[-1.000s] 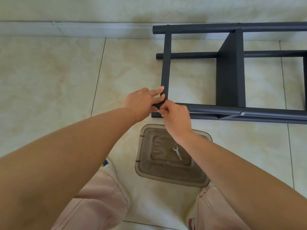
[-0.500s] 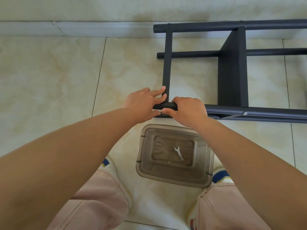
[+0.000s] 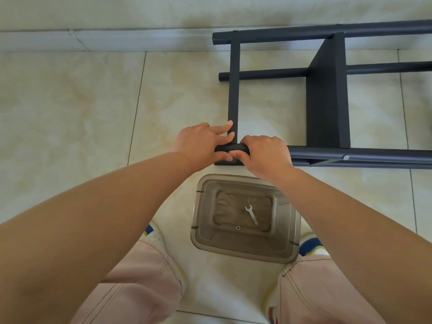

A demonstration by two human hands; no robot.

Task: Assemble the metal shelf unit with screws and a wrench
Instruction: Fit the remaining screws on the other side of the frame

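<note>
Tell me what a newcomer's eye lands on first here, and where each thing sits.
First come the two hands meeting at the near left corner of the dark metal shelf frame, which lies on its side on the tiled floor: the left hand at the joint with the crossbar, the right hand curled over the near tube. Just below, between the knees, a clear plastic bin holds a small wrench.
</note>
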